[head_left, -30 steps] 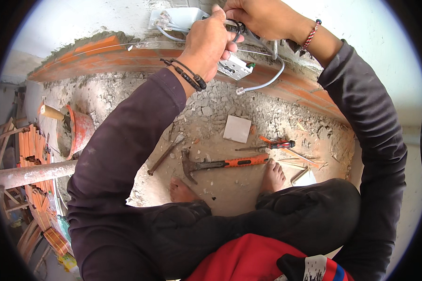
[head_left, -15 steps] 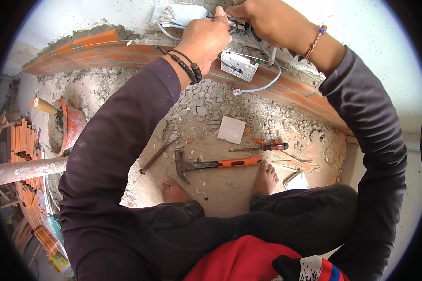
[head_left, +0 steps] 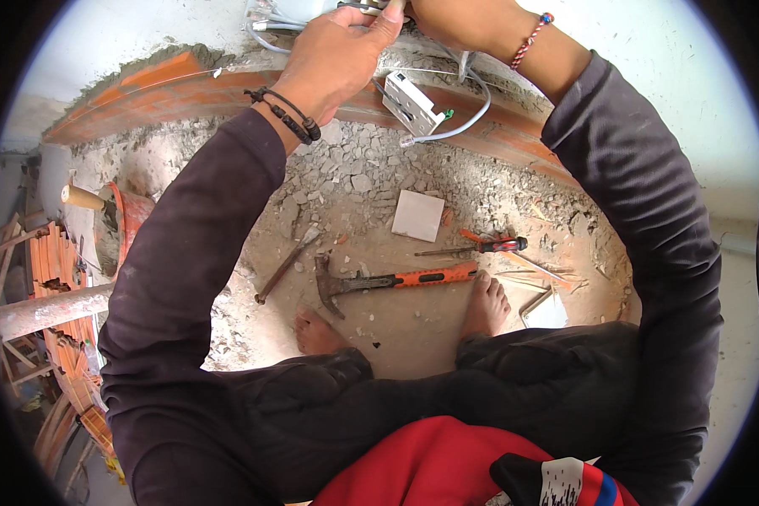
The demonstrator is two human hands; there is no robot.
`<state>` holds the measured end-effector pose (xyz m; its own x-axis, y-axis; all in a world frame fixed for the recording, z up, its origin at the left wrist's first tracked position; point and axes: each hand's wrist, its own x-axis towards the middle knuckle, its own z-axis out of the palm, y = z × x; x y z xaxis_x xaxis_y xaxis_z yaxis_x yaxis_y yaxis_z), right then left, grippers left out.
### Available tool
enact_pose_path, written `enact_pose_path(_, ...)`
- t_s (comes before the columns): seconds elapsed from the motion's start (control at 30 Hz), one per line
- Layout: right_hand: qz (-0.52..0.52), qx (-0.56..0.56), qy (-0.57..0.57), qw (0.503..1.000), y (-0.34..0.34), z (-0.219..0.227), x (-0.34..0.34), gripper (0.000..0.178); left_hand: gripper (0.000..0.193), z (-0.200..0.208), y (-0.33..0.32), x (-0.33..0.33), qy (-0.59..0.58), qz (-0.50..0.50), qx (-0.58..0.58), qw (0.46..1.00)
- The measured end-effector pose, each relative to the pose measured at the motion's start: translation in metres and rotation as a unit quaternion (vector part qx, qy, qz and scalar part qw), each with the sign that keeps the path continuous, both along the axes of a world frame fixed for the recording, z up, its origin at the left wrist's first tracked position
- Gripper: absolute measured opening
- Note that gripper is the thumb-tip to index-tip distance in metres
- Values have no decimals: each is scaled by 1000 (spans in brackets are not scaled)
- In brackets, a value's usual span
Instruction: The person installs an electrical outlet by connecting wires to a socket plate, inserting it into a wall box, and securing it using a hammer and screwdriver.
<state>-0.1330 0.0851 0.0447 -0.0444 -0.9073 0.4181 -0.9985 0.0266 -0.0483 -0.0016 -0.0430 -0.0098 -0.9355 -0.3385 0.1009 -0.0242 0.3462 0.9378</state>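
Grips of left hand (head_left: 333,63) and right hand (head_left: 460,21) meet up top, closure impossible to tell; white module (head_left: 410,103) hangs loose, clear plug (head_left: 408,142) unconnected: work seems unfinished.

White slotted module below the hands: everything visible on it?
The white module is boxy and plastic-looking, with dark slots and a green bit at its right side. It sits tilted, lower end toward the right, in front of the orange brickwork, below and right of the left hand. A pale cable curves round its right, its clear plug by the lower end; contact and what supports the module are unclear.
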Motion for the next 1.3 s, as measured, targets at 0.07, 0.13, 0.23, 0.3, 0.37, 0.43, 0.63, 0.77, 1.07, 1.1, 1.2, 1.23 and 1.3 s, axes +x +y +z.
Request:
enact_pose_path(0.07, 18, -2, 16, 1000, 0, 4, 2, 14, 42, -5, -5, -1, 40, 12, -61, 997)
enact_pose_path(0.13, -59, 40, 2, 997, 2, 0, 8, 15, 41, 8, 3, 4, 24, 31, -159, 986)
enact_pose_path(0.23, -93, 44, -18, 994, -1, -1, 12, 16, 41, 9, 5, 9, 48, 57, -225, 971)
enact_pose_path(0.3, -96, 33, -22, 995, -1, -2, 11, 17, 41, 6, -1, 9, 67, 79, -261, 960)
enact_pose_path(0.37, -102, 28, -16, 994, -2, -6, 6, 17, 43, 5, -17, 9, 75, 107, -315, 940)
enact_pose_path(0.43, -105, 27, -20, 994, -2, -12, 4, 17, 44, 11, -21, 21, 59, 112, -211, 969)
enact_pose_path(0.63, -115, 62, -13, 991, -1, -2, 20, 12, 47, 15, -21, 37, -56, 80, -146, 985)
enact_pose_path(0.77, -85, -12, -47, 995, 3, -10, 24, 10, 42, 13, -17, 38, 31, 96, -382, 918)
enact_pose_path(1.07, -49, -166, -145, 974, 12, -30, 19, 6, 24, 66, -28, -30, -37, -114, -567, 815)
enact_pose_path(1.1, -92, -124, -184, 971, 14, -27, 21, 8, 24, 64, -27, -34, -23, -138, -579, 803)
enact_pose_path(1.2, -88, -136, -233, 959, 18, -26, 21, 10, 30, 59, -23, -44, -94, -155, -490, 852)
enact_pose_path(1.23, -85, -132, -251, 955, 21, -26, 22, 10, 32, 57, -20, -46, -135, -125, -353, 918)
enact_pose_path(1.3, -78, -124, -286, 947, 27, -25, 23, 11, 36, 53, -15, -47, -208, -53, -56, 975)
